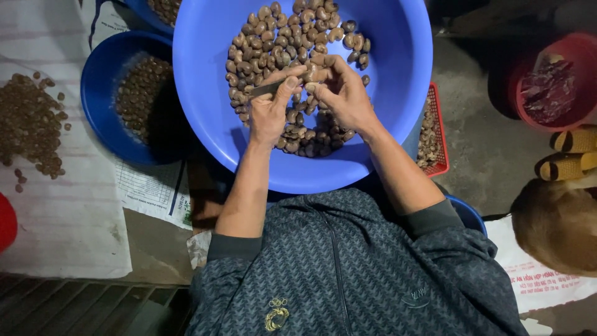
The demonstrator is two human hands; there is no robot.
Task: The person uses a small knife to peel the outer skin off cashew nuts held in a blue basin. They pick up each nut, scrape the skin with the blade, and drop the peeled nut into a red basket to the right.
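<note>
Over the big blue basin [205, 74], my left hand [268, 112] grips a small blade [267, 88], right hand [341, 93] pinches one nut [316, 75]; a large unshelled pile [292, 43] remains.

Nuts [273, 50] lie in the big basin [205, 93]; a smaller bowl [99, 93] sits left.

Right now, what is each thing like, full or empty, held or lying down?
Big blue basin: partly filled with nuts.
Small blue bowl: holds a heap of nuts.
Left hand: grips a small knife.
Right hand: pinches one nut.
Red basket: holds nuts.
Loose nuts: scattered on a sack.
</note>
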